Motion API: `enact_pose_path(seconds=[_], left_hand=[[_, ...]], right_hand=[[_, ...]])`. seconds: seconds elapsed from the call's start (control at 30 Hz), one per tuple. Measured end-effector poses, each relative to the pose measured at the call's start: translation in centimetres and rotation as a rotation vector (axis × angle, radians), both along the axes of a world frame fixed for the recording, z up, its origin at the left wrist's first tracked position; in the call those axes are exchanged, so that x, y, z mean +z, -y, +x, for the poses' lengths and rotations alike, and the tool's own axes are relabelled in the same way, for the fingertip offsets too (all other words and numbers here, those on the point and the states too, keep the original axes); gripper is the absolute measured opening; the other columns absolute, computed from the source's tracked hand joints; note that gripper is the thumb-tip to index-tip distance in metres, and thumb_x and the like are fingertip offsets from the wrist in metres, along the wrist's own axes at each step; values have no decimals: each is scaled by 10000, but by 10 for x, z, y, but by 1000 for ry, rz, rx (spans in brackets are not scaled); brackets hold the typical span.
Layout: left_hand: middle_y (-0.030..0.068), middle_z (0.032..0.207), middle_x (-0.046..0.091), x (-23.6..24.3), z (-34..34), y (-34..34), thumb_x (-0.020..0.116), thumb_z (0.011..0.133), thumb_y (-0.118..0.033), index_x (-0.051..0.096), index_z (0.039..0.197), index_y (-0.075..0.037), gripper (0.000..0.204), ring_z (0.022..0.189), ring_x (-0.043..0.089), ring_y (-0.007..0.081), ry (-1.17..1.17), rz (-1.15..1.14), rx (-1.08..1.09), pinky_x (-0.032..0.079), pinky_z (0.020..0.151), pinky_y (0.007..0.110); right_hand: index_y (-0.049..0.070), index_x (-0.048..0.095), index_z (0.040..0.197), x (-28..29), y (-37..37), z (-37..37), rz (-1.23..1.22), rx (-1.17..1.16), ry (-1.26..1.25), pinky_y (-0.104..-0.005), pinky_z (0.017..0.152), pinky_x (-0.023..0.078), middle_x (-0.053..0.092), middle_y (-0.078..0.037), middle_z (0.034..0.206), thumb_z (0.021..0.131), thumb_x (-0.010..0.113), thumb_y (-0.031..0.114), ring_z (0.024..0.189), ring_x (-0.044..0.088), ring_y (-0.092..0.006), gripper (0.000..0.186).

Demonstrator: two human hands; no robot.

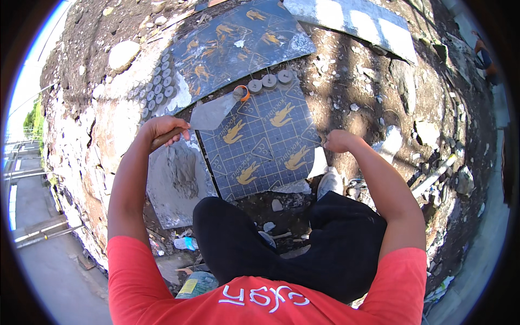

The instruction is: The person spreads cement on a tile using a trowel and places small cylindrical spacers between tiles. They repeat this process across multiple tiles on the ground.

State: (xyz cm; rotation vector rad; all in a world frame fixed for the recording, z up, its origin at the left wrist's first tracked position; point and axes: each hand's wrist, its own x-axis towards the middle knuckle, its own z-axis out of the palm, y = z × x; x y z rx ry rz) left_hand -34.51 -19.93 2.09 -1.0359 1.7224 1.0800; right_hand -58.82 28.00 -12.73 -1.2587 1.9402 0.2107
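My left hand (165, 131) is wrapped round the wooden handle of a trowel (212, 112). The trowel's grey blade reaches over the upper left of a dark gridded board (265, 146) with yellow prints. Its tip, carrying some grey mortar, meets an orange ring (245, 93). Three round grey mortar discs (269, 81) with thin wires stand in a row along the board's far edge. My right hand (338, 141) is closed beside the board's right edge; whatever its fingers may hold is too small to make out. Left of the board, a heap of wet mortar (181, 170) lies on a pale sheet.
Several rows of grey discs (157, 89) lie on the ground at far left. Behind the board are a larger dark sheet (233, 43) and a pale panel (352, 24). Plastic bottles (186, 243) lie near my leg. Stones surround me; another person (482, 57) is far right.
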Motion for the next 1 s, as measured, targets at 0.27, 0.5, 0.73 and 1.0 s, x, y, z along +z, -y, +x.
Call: enact_pose_path(seconds=[0.27, 0.5, 0.73, 1.0], left_hand=[[-28, 574, 513, 18, -28, 5, 597, 958, -415, 717, 883, -58, 384, 474, 467, 110, 65, -44, -20, 387, 447, 290], [13, 603, 532, 26, -59, 11, 598, 963, -407, 689, 885, -28, 398, 485, 497, 139, 159, -114, -186, 409, 458, 312], [37, 615, 549, 37, -81, 4, 622, 944, -425, 688, 866, -28, 410, 507, 529, 178, 198, -209, -277, 429, 486, 345], [41, 608, 547, 56, -62, -6, 629, 936, -404, 669, 831, -27, 394, 503, 532, 179, 65, -289, -257, 430, 490, 346]], right_hand=[[-24, 748, 1047, 8, 4, -1, 86, -257, 55, -476, 934, 532, 696, -255, 1162, 917, 545, 284, 1091, 661, -428, 391], [-40, 730, 1074, -2, 6, -6, 58, -264, 97, -482, 942, 520, 693, -268, 1149, 931, 580, 378, 1074, 661, -437, 466], [-45, 729, 1074, 3, 8, -4, 79, -275, 90, -480, 945, 520, 692, -270, 1156, 936, 575, 373, 1086, 656, -441, 467], [-50, 732, 1048, 8, 8, -2, 81, -172, 73, -479, 936, 525, 693, -268, 1154, 944, 541, 338, 1084, 657, -440, 445]])
